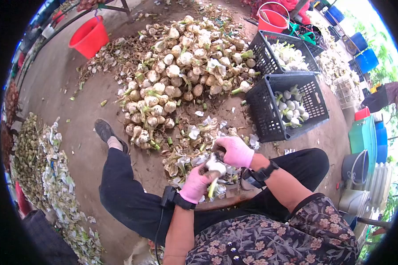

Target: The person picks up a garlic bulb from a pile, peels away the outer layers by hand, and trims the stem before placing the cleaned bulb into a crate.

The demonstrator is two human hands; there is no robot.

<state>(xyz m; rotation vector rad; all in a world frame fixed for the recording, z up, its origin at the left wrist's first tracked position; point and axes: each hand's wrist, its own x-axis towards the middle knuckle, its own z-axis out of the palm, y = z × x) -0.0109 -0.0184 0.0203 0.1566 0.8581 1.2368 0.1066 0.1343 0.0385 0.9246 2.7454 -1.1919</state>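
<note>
A white garlic bulb [216, 167] with a green stalk is in my left hand [196, 183], whose pink-gloved fingers are closed around it. My right hand [235, 151], also in a pink glove with darkened fingertips, is curled just above the bulb, close against it. Whatever those right fingers grip is hidden. Below and around both hands lies a heap of peeled garlic skins and stalk pieces [181, 163]. Just ahead rises a large pile of unpeeled garlic bulbs [172, 70].
A black crate [266, 126] of cleaned garlic stands to the right, another black crate [263, 53] behind it. Red buckets [89, 37] are at the back left and back right. Skins cover the floor at left. Buckets and a green tub [360, 141] line the right side.
</note>
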